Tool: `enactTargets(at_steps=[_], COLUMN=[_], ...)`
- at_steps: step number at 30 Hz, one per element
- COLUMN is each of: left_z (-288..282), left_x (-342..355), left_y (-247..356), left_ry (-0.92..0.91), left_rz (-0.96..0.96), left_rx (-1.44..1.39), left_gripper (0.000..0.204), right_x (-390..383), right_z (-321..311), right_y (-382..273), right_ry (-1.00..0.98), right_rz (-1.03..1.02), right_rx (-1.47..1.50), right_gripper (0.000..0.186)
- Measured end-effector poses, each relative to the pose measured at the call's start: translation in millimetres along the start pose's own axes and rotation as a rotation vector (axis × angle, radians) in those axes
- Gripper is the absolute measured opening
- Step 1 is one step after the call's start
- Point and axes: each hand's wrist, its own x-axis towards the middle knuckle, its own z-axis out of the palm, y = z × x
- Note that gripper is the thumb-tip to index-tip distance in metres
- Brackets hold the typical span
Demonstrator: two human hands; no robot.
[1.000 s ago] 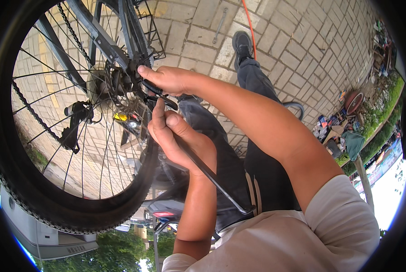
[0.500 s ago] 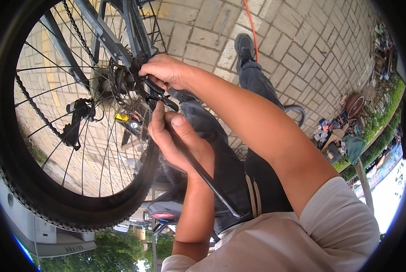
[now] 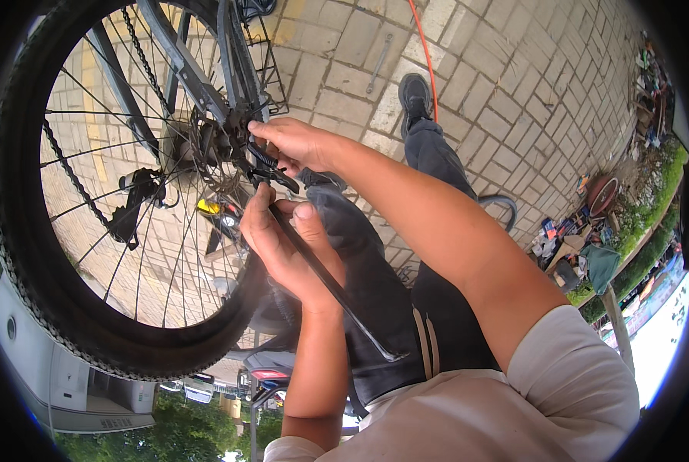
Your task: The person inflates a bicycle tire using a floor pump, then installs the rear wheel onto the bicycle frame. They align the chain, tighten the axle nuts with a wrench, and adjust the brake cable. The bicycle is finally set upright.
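A bicycle's rear wheel [image 3: 121, 350] fills the left side, with grey frame tubes [image 3: 194, 77] meeting at its hub. Beside the hub hangs a black kickstand [image 3: 325, 277] with a coil spring [image 3: 261, 154] at its upper end; its flared foot points down toward my lap. My left hand [image 3: 294, 254] is closed round the upper leg of this kickstand, thumb lying along it. Just above, my right hand [image 3: 294, 142] pinches at the frame end beside the spring; its fingertips partly hide what they grip. Chain [image 3: 71, 181] and rear derailleur [image 3: 133, 208] sit on the wheel's far side.
Paving bricks [image 3: 506, 92] cover the ground, with a wrench [image 3: 379, 63] and an orange hose [image 3: 424, 42] lying on it. My legs [image 3: 360, 231] are close behind the kickstand. Clutter [image 3: 568, 246] and a round reddish basin [image 3: 602, 196] line the right edge.
The wheel and frame sit slightly farther right in the picture. My left hand and the kickstand's foot have shifted a little left; my right hand stays by the spring.
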Motion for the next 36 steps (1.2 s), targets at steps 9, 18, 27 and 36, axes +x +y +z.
enactTargets(at_steps=[9,18,27,36], left_z=[-14.6,-3.4,16.5,53.7], left_x=[-26.1,-163.3,-242.1,-279.4], left_y=[1.6,-98.4,-213.4,-256.6], left_ry=[0.052,-0.072,-0.053,0.021], left_rz=[-0.074,-0.691,-0.675,-0.691], left_rx=[0.096,-0.300,-0.298,-0.530], left_gripper=[0.064,0.041,0.034,0.036], right_x=[-49.7,-59.0,7.0,103.3], right_z=[-84.5,-160.6,-202.8,-330.1], right_y=[114.1,150.7,190.9,196.5], right_ry=[0.379,0.555,0.589,0.752], right_rz=[0.220,0.172,0.220,0.029], right_rx=[-0.232,-0.960,-1.367,-1.848], right_gripper=[0.039,0.042,0.034,0.050])
